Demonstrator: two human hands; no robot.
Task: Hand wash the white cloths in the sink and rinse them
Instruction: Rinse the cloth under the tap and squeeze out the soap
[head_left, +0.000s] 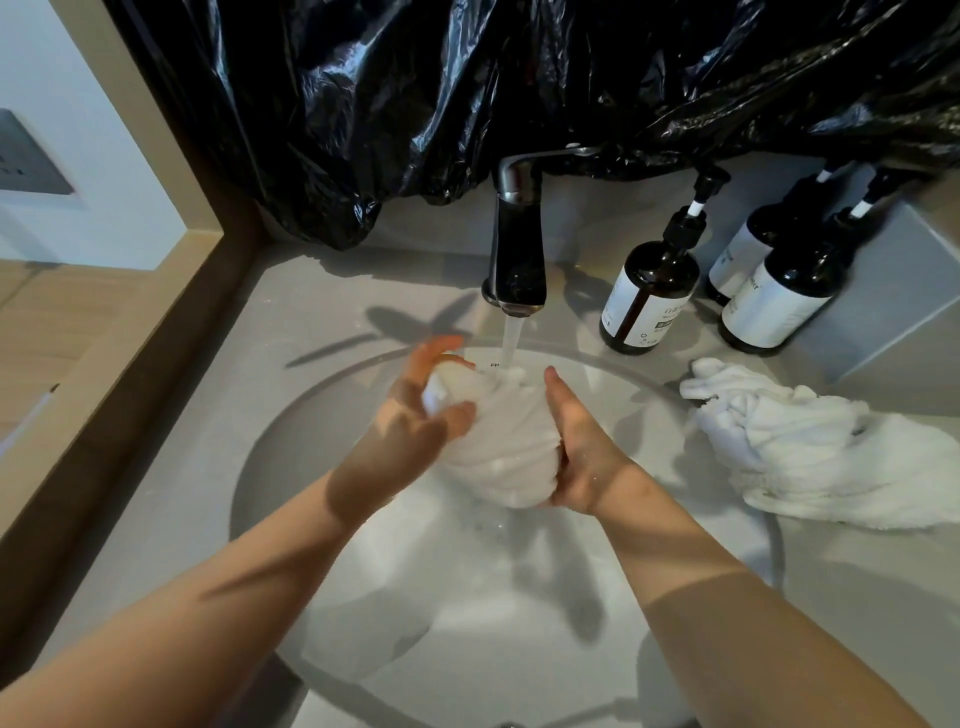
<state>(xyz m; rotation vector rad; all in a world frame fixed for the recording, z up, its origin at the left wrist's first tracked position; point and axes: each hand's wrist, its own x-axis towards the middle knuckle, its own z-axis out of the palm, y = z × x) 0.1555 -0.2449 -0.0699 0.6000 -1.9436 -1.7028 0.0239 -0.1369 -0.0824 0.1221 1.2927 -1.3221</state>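
The left hand (415, 410) curls round the bunched wet white cloth (498, 441) over the round white sink (249, 467), under the running water stream (511, 338); the right hand (582, 457) clasps its right side, thumb hooked round; squeeze and turn the folds so water runs right through.

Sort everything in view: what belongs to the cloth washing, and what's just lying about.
In the job: held cloth, gripped by left hand and right hand; running tap; sink; second white cloth on the counter.
Lying about: three pump bottles; black plastic sheet; wall plate.
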